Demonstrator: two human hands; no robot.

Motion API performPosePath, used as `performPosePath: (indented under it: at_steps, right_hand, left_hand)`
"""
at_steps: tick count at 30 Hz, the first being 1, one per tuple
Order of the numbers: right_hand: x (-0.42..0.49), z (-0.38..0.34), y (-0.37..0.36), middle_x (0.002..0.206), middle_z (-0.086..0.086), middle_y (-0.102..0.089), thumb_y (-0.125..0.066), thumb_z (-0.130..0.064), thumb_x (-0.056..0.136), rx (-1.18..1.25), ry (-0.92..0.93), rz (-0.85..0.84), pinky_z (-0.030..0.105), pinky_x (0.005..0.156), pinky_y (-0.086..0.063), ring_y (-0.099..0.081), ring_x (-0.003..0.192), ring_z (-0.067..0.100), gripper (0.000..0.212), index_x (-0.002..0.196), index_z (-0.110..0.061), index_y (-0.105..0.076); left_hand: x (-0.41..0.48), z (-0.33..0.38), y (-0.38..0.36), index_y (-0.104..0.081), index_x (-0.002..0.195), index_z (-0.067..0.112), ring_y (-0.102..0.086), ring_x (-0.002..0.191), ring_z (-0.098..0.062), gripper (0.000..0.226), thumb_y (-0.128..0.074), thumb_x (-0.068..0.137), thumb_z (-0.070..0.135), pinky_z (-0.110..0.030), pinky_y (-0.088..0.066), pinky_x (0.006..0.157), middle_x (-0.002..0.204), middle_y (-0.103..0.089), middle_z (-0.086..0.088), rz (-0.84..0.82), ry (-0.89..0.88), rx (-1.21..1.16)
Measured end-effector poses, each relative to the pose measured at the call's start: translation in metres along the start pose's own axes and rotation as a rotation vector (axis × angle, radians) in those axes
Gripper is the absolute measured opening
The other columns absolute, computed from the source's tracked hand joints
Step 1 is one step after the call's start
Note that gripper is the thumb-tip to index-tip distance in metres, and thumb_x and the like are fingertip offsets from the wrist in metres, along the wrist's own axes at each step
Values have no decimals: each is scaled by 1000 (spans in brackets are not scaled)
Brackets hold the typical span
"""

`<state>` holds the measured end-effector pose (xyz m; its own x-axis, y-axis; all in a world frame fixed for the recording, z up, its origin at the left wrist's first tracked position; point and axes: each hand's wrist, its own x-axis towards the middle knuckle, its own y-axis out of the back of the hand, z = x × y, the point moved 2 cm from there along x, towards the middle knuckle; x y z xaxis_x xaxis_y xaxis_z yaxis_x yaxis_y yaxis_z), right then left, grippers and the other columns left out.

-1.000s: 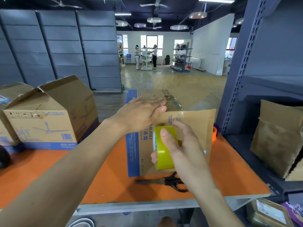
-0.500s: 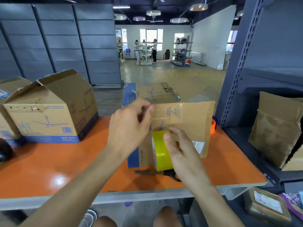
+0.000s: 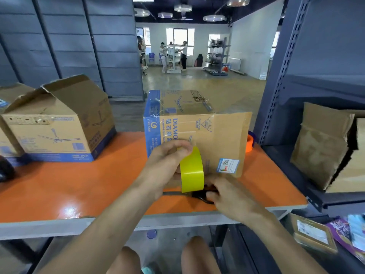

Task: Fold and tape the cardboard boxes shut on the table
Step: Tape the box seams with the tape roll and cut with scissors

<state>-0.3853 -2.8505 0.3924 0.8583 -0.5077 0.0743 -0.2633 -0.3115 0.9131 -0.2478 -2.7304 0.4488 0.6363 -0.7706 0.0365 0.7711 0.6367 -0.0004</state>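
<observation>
The left hand point(image 3: 164, 171) grasps the yellow tape roll point(image 3: 192, 171), fingers and thumb curled over its top edge. It holds the roll up in front of the middle box point(image 3: 197, 131), which stands on the orange surface point(image 3: 79, 186) at 12 o'clock from the hands. The right hand point(image 3: 229, 196) lies over the black handles of the scissors point(image 3: 200, 195) at 5 o'clock from the roll. Its fingers are bent, but I cannot tell if it has really grabbed them. Here is what could go wrong. The tape pulled from the roll to the box is clear and thin, so it could twist and stick to itself if the left hand lets it go slack. The cut could come out crooked or too short if the scissors come up at a bad angle. One flap point(image 3: 235, 135) sticks out at 3 o'clock and is not folded in, so the box could stay open on that side. With no hand on it, the box could slide if the tape tugs it. Some things are hard to see. The tape strip hardly shows at all. The scissor blades are mostly hidden behind the roll and the left hand. The bottom of the box is covered by both hands. A second box point(image 3: 59, 125) at 10 o'clock has its top flaps up, and I cannot see inside it. An orange roll point(image 3: 249, 144) peeks out behind the flap.
</observation>
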Motion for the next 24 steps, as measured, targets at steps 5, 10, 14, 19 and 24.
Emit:
performPosePath:
  at_steps: [5,10,14,19,24]
  right_hand:
    - [-5,1,-2,145,-9,-44,-57,-22,97,-229,199,-55,34,99,-44,-38,131,17,57,148,-38,-36]
    - [-2,-7,21,126,-1,-65,-61,-17,88,-338,335,179,22,108,-28,-61,117,14,48,135,-28,-56]
    - [1,8,7,135,-1,-56,-54,-26,97,-432,226,-153,37,98,-46,-52,125,24,47,144,-32,-51]
    - [-3,25,49,105,-14,-66,-56,-30,90,-431,198,-168,33,72,-51,-61,94,13,34,122,-41,-56]
    - [-13,46,113,91,-34,-65,-69,-27,91,-250,135,-89,19,70,-50,-62,84,-6,41,115,-57,-58]
  left_hand:
    - [-3,2,-3,-76,100,26,-69,72,-13,10,-70,93,28,-26,-55,59,90,-74,7,45,11,-47]
    - [2,3,-3,-80,96,18,-72,94,-23,13,-75,90,28,-37,-57,85,101,-78,-4,147,70,-128]
    - [2,5,-4,-81,91,13,-72,103,-35,16,-76,90,27,-52,-56,97,100,-78,-10,150,69,-134]
    - [5,4,-5,-82,86,16,-77,76,-24,19,-70,95,27,-35,-62,69,86,-78,-15,98,81,-142]
    - [8,7,-3,-80,89,11,-76,67,-25,12,-74,90,21,-33,-60,55,79,-76,-18,97,126,-202]
